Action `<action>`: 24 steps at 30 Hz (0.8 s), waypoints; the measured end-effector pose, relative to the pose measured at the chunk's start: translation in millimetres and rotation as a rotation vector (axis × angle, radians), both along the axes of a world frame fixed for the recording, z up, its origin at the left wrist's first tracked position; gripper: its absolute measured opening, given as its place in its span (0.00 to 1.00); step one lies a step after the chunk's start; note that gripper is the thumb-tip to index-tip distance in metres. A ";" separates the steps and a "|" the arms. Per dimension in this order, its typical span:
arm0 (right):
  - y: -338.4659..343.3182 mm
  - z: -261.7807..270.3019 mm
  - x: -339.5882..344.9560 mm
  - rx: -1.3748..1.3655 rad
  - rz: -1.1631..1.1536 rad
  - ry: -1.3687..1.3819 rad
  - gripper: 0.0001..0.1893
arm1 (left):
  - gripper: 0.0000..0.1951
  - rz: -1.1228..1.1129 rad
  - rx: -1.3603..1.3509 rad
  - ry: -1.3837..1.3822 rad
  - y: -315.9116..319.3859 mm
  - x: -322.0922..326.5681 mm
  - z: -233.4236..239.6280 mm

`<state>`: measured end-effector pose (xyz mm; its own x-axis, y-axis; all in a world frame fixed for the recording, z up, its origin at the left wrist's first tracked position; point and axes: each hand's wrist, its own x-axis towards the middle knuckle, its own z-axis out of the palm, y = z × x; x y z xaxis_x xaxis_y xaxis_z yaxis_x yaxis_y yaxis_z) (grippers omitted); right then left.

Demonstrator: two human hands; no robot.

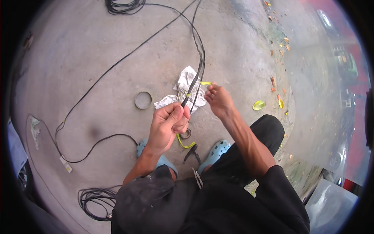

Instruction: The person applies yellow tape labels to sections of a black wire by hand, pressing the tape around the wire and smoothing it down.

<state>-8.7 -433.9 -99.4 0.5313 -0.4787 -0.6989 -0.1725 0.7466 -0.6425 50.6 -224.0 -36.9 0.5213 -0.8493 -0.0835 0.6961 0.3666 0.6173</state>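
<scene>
My left hand (pixel 171 124) is closed around a bundle of black cables (pixel 194 83), pinched between thumb and forefinger. Just above the thumb, a yellow-green band of tape (pixel 188 95) circles the bundle. To its right, my right hand (pixel 219 99) pinches a short yellow-green strip (pixel 206 83); the strip's far end reaches the cables, and I cannot tell whether it sticks to them. A crumpled white cloth (pixel 187 79) lies on the floor behind the bundle. Below my left hand are a small roll (pixel 185 134), partly hidden, and a longer yellow-green strip (pixel 184 144).
A wide tape roll (pixel 143 100) lies on the concrete floor. Coiled black cables (pixel 125 6) sit at the top, with another coil (pixel 96 201) at lower left. A cable runs to a pale power strip (pixel 66 164). Black tape pieces (pixel 191 152) lie between blue clogs (pixel 217 150).
</scene>
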 end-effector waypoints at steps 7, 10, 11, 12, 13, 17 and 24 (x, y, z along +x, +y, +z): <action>-18.7 34.3 2.2 -0.312 -0.032 -0.093 0.07 | 0.15 0.079 0.085 0.003 19.0 15.8 7.0; -4.3 50.3 10.5 -0.613 0.093 -0.152 0.12 | 0.15 0.079 0.076 -0.042 21.9 17.2 5.1; 5.1 55.8 12.4 -0.611 0.094 -0.150 0.12 | 0.15 0.079 0.077 -0.040 24.6 17.4 5.1; 11.5 61.5 12.6 -0.676 0.229 -0.098 0.12 | 0.15 0.071 0.079 -0.034 25.0 17.2 6.9; 18.2 63.8 13.3 -0.738 0.364 -0.045 0.12 | 0.15 0.064 0.080 -0.029 25.3 17.0 7.9; 40.8 65.4 17.0 -0.999 0.568 -0.075 0.16 | 0.14 0.043 -0.026 0.079 25.2 15.1 -0.4; 39.5 72.2 11.1 -1.085 0.669 -0.023 0.06 | 0.16 -0.006 -0.077 0.194 27.2 15.6 -1.7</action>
